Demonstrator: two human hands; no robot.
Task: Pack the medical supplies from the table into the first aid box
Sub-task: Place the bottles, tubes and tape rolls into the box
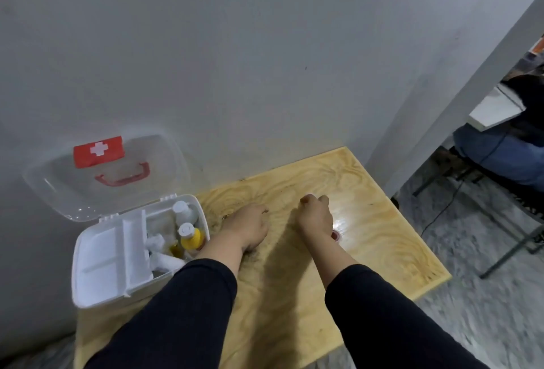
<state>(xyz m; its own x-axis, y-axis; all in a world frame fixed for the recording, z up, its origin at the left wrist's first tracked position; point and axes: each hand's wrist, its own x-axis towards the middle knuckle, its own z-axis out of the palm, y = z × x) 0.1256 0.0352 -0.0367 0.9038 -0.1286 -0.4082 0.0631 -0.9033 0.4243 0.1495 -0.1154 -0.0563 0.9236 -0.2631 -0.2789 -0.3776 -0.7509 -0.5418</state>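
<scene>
Our right hand (315, 215) curls its grip around something small; left hand (247, 226) unclear; we lift gently toward the first aid box (97, 289).

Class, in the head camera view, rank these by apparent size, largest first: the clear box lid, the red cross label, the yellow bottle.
1. clear box lid
2. red cross label
3. yellow bottle, close in size to the label, so unsure.

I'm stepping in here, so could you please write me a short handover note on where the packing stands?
Left hand: flat on the table beside the first aid box, holding nothing visible.
Right hand: closed in a fist; whether it holds something I cannot tell.
Box: lid open; yellow bottle, white bottle and white rolls inside.
Left: a small red item by the right wrist; then close the lid.
</scene>
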